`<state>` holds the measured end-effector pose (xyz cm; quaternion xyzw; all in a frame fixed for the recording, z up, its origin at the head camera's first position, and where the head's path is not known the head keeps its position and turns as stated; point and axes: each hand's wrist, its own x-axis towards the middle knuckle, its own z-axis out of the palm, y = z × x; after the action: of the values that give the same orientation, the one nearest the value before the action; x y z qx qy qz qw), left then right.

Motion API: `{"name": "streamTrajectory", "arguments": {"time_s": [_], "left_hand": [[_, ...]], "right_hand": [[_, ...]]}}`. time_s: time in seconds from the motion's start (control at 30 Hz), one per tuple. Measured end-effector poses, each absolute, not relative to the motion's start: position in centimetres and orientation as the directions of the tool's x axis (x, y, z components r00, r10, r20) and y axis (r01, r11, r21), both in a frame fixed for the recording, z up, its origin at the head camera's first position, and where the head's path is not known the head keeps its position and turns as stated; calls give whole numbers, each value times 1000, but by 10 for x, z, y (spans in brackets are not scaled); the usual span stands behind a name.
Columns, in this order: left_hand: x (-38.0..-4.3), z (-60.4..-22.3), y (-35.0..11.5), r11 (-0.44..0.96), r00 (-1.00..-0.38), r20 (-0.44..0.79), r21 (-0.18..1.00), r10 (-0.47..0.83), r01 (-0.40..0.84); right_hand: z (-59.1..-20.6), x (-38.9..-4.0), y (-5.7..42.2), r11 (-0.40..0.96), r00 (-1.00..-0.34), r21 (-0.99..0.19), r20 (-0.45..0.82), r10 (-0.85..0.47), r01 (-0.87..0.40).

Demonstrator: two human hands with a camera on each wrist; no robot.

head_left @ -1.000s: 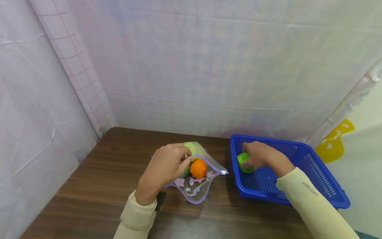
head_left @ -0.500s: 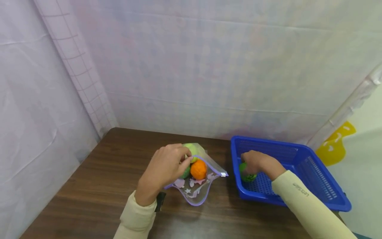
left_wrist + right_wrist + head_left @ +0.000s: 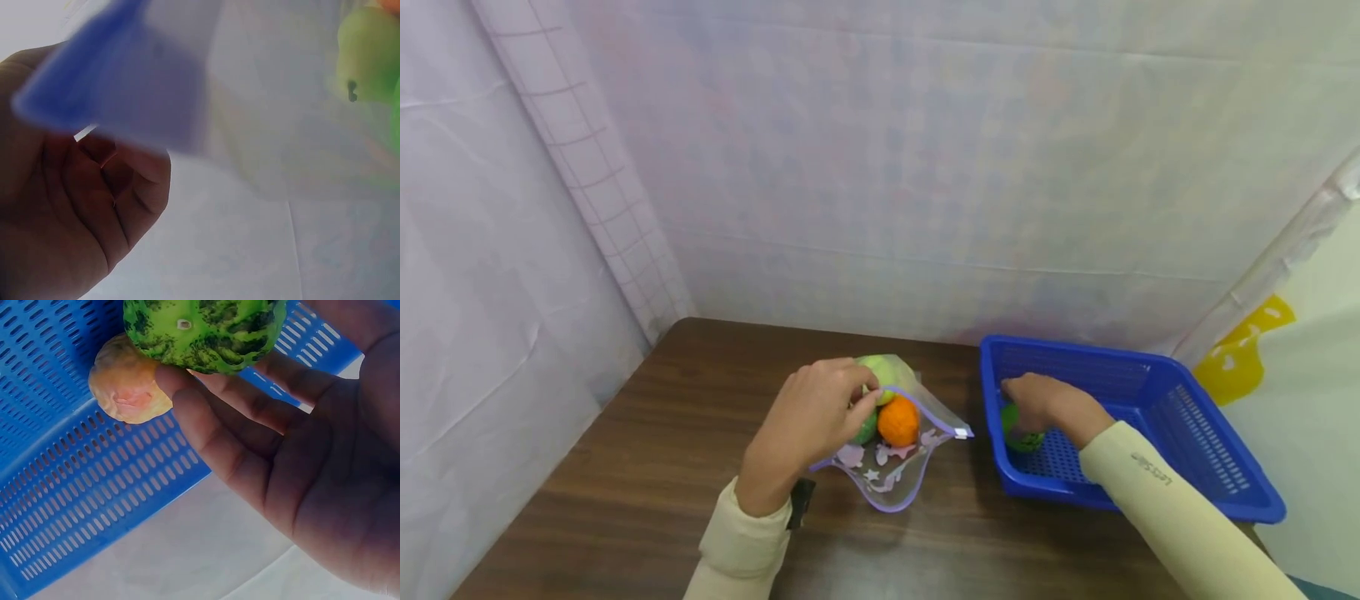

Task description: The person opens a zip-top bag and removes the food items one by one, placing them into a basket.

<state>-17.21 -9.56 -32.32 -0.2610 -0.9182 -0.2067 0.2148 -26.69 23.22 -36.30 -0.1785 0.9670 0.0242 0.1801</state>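
Observation:
My left hand [image 3: 811, 417] pinches the purple-edged rim of a clear zip bag [image 3: 904, 493] between thumb and fingertips, its mouth spread on the near side. Inside the bag lie an orange [image 3: 898, 422], a darker green round thing [image 3: 867, 427] and a pale green pear [image 3: 370, 53]. Down in the blue basket [image 3: 1157, 500], my right hand [image 3: 1051, 403] has its fingers and thumb about a green fruit with dark blotches [image 3: 206, 331]. Beside that fruit sits a yellowish-pink round fruit [image 3: 128, 384], hidden in the head view.
Dark wood tabletop [image 3: 647, 450] carries the bag and the basket. A pale curtain [image 3: 925, 183] hangs behind the table's back edge. At the right, a yellow cutout piece [image 3: 1236, 367] hangs beyond the basket. The white zip slider [image 3: 961, 433] is at the bag's right corner.
My right hand has moved slightly lower over the green fruit, which now shows less and sits a little nearer me. My left hand and the bag stay in place.

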Motion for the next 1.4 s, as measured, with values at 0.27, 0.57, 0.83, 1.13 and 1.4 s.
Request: {"name": "streamTrajectory", "arguments": {"time_s": [0.27,0.57,0.83,1.13,1.4], "left_hand": [[-173,-324,-95,775,-775,490,271,400,571],[-172,-324,-95,777,-779,484,272,399,567],[-173,-323,-94,779,-779,485,269,398,566],[-173,-323,-94,780,-776,496,271,389,564],[-174,-324,-94,770,-768,506,276,392,575]], "right_hand": [[-362,-266,232,940,-877,-28,-350,-329,-341],[-356,-260,231,930,-872,-20,-341,-351,-367],[-324,-243,222,901,-878,19,-235,-417,-433],[-285,-215,199,896,-891,43,-134,-434,-443],[-266,-172,180,873,-870,10,78,-487,-487]]}}
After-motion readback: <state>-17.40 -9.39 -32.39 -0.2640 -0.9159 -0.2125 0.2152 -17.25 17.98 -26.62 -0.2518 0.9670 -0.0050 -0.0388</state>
